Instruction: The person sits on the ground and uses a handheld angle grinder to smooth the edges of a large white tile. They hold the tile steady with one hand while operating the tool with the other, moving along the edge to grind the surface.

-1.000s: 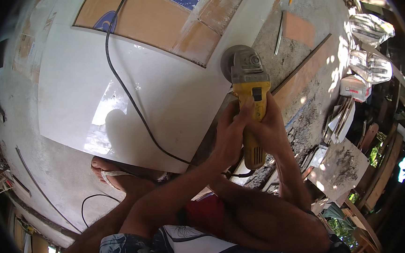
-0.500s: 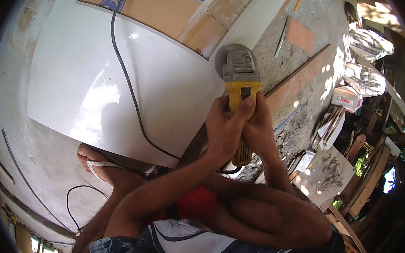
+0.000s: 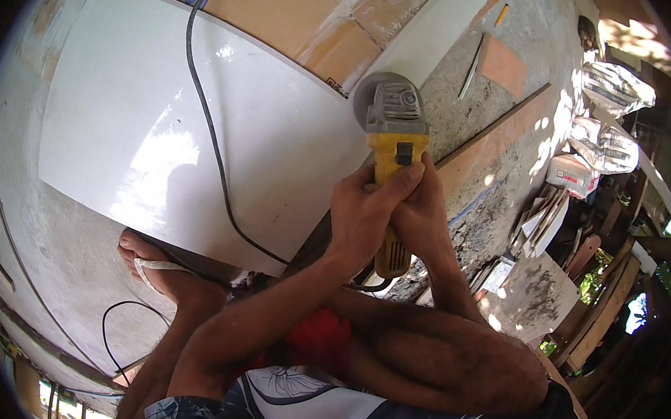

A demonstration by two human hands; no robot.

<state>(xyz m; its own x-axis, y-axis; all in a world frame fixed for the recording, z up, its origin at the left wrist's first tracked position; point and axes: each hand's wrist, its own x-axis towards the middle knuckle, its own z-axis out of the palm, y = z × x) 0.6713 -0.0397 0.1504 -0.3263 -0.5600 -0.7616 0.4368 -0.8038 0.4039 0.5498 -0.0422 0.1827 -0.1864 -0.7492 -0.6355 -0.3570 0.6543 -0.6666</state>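
Observation:
Both my hands are wrapped round the yellow body of an angle grinder (image 3: 397,144). My left hand (image 3: 363,211) grips it from the left, its thumb crossing over the top just below the black switch. My right hand (image 3: 426,219) closes on the right side. The grinder's grey head points away from me, with its round disc (image 3: 365,98) showing on the left at the right edge of a large white panel (image 3: 269,152). Whether the disc touches the panel, I cannot tell. A black cord (image 3: 207,113) runs across the panel.
Flattened cardboard (image 3: 284,26) lies beyond the panel. To the right are a long wooden strip (image 3: 493,132), a square tile piece (image 3: 501,65) and an orange pencil (image 3: 502,15). Wrapped bags (image 3: 615,85), a small box (image 3: 573,175) and stacked scraps (image 3: 542,218) stand farther right. My sandalled foot (image 3: 157,269) is beside the panel.
The view has shifted slightly, so most things sit a little differently in the picture. Both hands keep their hold on the angle grinder, which stays near the same spot at the panel's edge.

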